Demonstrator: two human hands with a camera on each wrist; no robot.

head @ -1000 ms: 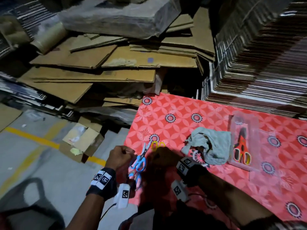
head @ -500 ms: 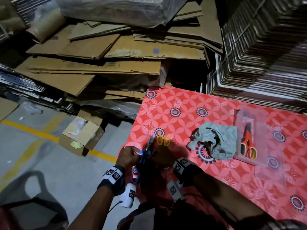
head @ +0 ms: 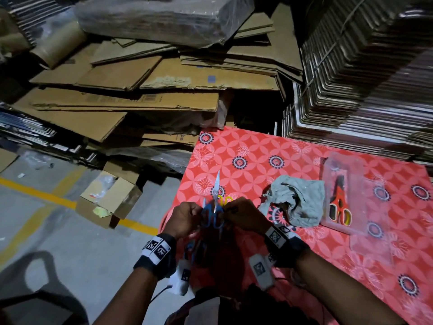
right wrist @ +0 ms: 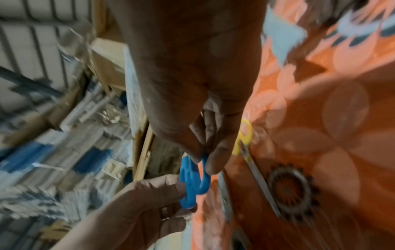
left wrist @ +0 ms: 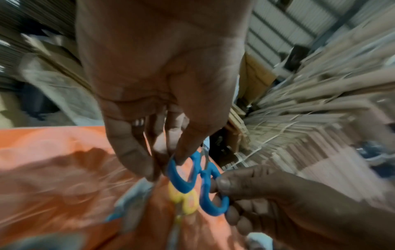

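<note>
A pair of blue-handled scissors is held between both hands above the near left corner of the red floral tablecloth, its blades pointing away from me. My left hand pinches one blue handle loop. My right hand grips the other blue handle loop. In the right wrist view the right fingers pinch the blue scissors from above and the left hand holds them from below. Yellow-handled scissors lie on the cloth just beyond.
A crumpled grey cloth lies to the right of the hands. Orange-handled scissors in a clear packet lie further right. Flattened cardboard piles and bundled sheets rise behind the table. An open carton sits on the floor at left.
The hands have closed in on the blue scissors' handles and turned the blades more upright, pointing away across the cloth. The head view has shifted slightly.
</note>
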